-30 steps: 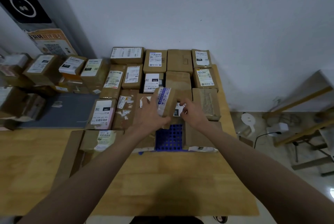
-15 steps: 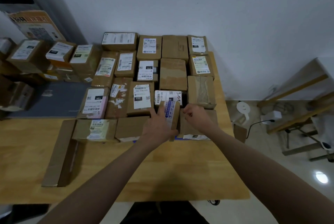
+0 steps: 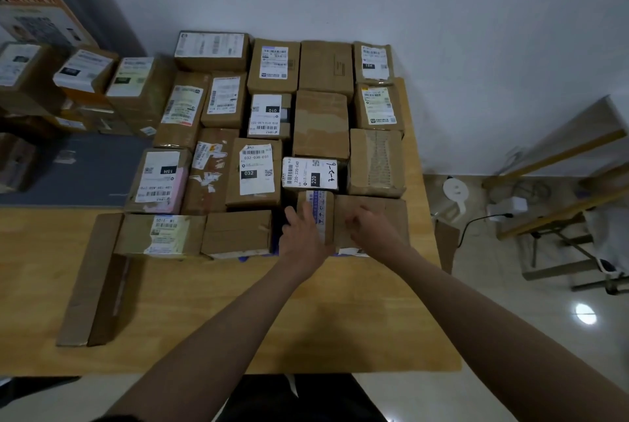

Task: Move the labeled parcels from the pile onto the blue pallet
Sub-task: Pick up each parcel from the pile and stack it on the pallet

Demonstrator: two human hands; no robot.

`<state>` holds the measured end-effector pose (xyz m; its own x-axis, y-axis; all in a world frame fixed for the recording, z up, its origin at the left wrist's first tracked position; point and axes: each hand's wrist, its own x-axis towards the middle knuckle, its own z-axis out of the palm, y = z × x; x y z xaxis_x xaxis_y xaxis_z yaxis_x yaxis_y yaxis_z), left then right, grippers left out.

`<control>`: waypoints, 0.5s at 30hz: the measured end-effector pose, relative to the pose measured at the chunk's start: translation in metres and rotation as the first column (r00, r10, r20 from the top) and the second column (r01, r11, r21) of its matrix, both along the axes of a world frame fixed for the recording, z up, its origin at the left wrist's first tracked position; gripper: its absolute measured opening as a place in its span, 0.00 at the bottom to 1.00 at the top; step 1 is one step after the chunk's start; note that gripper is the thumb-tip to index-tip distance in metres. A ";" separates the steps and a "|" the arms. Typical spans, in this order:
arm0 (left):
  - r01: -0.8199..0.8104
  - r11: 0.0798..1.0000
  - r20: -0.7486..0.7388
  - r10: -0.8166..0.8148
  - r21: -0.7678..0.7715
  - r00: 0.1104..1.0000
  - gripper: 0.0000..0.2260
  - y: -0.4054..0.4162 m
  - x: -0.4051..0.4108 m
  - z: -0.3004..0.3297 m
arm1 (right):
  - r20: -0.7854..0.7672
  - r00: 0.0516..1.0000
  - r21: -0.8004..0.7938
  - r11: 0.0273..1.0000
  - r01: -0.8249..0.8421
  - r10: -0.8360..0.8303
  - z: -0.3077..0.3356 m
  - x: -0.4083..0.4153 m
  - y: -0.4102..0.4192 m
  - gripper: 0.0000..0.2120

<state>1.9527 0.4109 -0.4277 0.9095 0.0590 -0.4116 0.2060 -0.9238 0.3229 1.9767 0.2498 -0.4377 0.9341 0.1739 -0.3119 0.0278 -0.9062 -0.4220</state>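
1. A person's two bare forearms reach over a wooden table point(image 3: 238, 312) toward a packed block of cardboard parcels set against a white wall point(image 3: 442, 30).
2. The left hand point(image 3: 303, 237) lies against the left face of a narrow parcel with a blue-printed label point(image 3: 318, 210), fingers extended along the cardboard and thumb up beside it; the fingers look straight rather than curled.
3. The right hand point(image 3: 369, 229) rests with curled fingers on the plain box point(image 3: 384, 214) just right of that narrow parcel; whether it grips an edge cannot be told.
4. The narrow parcel stands on edge in the front row, wedged between the left hand and the plain box, directly in front of the parcel marked 220 point(image 3: 309, 173).
5. Only slivers of the blue pallet point(image 3: 248, 256) show beneath the front row of boxes.
6. Left of the hands, the front row holds a taped box point(image 3: 238, 234) and a box with a pale label point(image 3: 163, 234).
7. A long flat carton point(image 3: 92, 278) lies on the table at the left.
8. More labelled parcels point(image 3: 81, 81) are heaped in a pile at far left, beyond a grey mat point(image 3: 85, 169).
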 end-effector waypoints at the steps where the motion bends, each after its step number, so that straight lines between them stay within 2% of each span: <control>1: -0.007 1.000 0.002 0.007 0.001 1.000 0.46 0.000 0.001 -0.002 | 0.010 1.000 -0.002 1.000 -0.006 0.006 0.000 0.001 0.000 0.09; 6: -0.008 1.000 -0.001 0.008 -0.016 1.000 0.48 0.001 0.004 -0.006 | -0.004 1.000 -0.030 0.999 -0.030 0.030 0.001 0.004 0.000 0.12; 15: 0.030 1.000 -0.030 -0.030 0.003 0.999 0.48 0.004 0.006 -0.003 | 0.004 0.999 -0.009 0.999 -0.049 0.049 0.005 0.009 0.004 0.11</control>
<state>1.9591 0.4150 -0.4302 0.8982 0.0332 -0.4384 0.1876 -0.9308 0.3139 1.9853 0.2540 -0.4330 0.9260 0.2166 -0.3093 0.0740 -0.9073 -0.4138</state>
